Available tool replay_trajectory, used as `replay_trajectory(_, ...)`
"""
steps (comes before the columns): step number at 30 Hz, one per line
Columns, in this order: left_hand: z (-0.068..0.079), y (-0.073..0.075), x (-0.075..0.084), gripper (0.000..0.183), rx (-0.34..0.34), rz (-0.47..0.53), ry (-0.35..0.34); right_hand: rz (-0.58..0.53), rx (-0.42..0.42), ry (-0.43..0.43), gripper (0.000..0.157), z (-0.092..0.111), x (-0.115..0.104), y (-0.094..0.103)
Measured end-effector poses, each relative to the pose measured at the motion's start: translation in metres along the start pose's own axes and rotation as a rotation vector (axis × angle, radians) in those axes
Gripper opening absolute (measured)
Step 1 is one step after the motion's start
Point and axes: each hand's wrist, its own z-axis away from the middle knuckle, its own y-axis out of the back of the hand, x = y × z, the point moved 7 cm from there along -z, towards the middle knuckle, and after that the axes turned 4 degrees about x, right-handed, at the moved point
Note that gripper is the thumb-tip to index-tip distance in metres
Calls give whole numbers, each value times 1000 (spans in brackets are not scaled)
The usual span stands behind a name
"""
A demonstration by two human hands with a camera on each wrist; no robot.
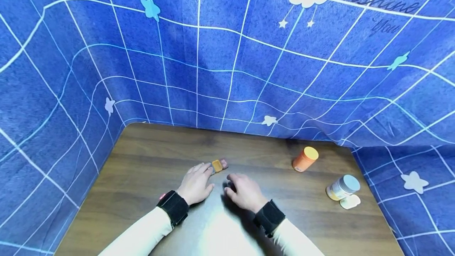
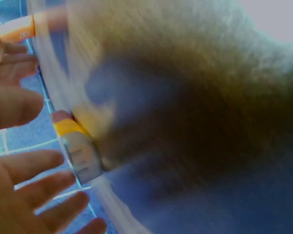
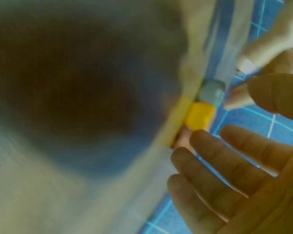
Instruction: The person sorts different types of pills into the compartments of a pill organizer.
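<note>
A small piece in three colours, with a grey part, an orange-yellow part [image 1: 217, 165] and a pinkish-brown part, lies on the wooden table ahead of both hands. My left hand [image 1: 194, 185] is palm down with its fingers stretched out, fingertips right at the grey part [image 2: 83, 158]. Slots show on that grey part in the left wrist view. My right hand [image 1: 246, 192] hovers a little nearer and to the right, fingers loosely bent and holding nothing. In the right wrist view its fingertips overlap the pinkish end, beside the yellow part [image 3: 200, 116].
An orange bottle with a yellow lid [image 1: 305, 159] stands at the back right. Farther right are a jar with a grey lid [image 1: 343, 187] and a small whitish item [image 1: 350, 201] beside it. A blue curtain [image 1: 220, 58] hangs behind the wooden table [image 1: 149, 149].
</note>
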Motion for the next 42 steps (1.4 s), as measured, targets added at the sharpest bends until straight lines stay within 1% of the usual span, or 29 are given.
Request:
replay_trajectory(1, 0, -1, -1, 52, -16, 3, -3, 14, 7, 19, 36, -3, -1, 2)
replay_trajectory(3, 0, -5, 1, 50, -54, 29, -35, 38, 29, 59, 36, -8, -1, 4)
replay_trajectory(7, 5, -7, 6, 42, -111, 103, -86, 71, 70, 124, 28, -14, -1, 5)
replay_trajectory(9, 8, -5, 9, 39, -129, 135, -95, 84, 66, 153, 26, -16, -2, 1)
replay_trajectory(10, 10, -5, 9, 38, -137, 143, -95, 91, 50, 165, 26, -16, -2, -2)
replay_trajectory(13, 13, -3, 11, 37, -152, 173, -95, 117, 5, 200, 32, -17, -4, -12)
replay_trajectory(15, 14, -3, 12, 36, -158, 182, -94, 141, -8, 215, 33, -18, -6, -17)
replay_trajectory(17, 14, -2, 13, 35, -153, 183, -94, 152, 12, 227, 30, -20, -7, -19)
replay_trajectory(20, 14, -1, 15, 36, -143, 179, -91, 152, 53, 241, 22, -25, -9, -19)
replay_trajectory(22, 15, -1, 16, 36, -139, 171, -93, 134, 61, 230, 19, -27, -10, -20)
replay_trajectory(27, 16, -4, 17, 39, -132, 138, -92, 51, 2, 179, 19, -29, -9, -24)
replay_trajectory(30, 16, -5, 18, 40, -137, 127, -89, 5, -17, 164, 21, -30, -8, -24)
replay_trajectory(36, 16, -6, 17, 40, -154, 136, -85, -16, -39, 150, 22, -31, -7, -23)
replay_trajectory(42, 17, -8, 16, 39, -141, 122, -92, -15, -55, 137, 21, -30, -6, -25)
